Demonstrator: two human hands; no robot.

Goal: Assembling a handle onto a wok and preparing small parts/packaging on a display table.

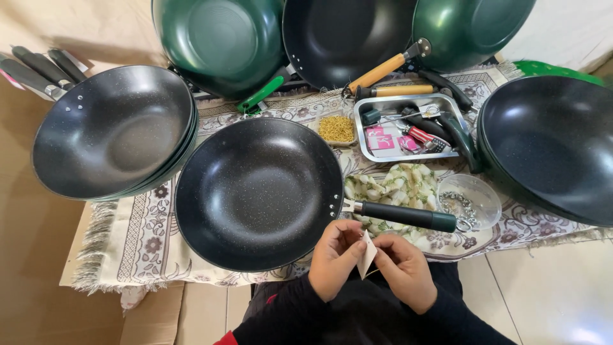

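Note:
My left hand (pixel 334 257) and my right hand (pixel 403 267) meet at the near edge of the table and pinch a small cream paper tag (pixel 367 256) between their fingers. Just above them lies a black speckled pan (pixel 257 191) whose dark green handle (pixel 405 216) points right. The handle rests over a pile of pale tags (pixel 394 184). My dark sleeves fill the bottom of the head view.
A stack of black pans (pixel 113 131) sits left, another pan stack (pixel 550 144) right, green and black pans (pixel 220 39) lean at the back. A metal tray (pixel 408 130) holds tools, beside it a dish of gold bits (pixel 336 129) and a clear bowl of rings (pixel 471 200). Patterned cloth (pixel 137 239) covers the table.

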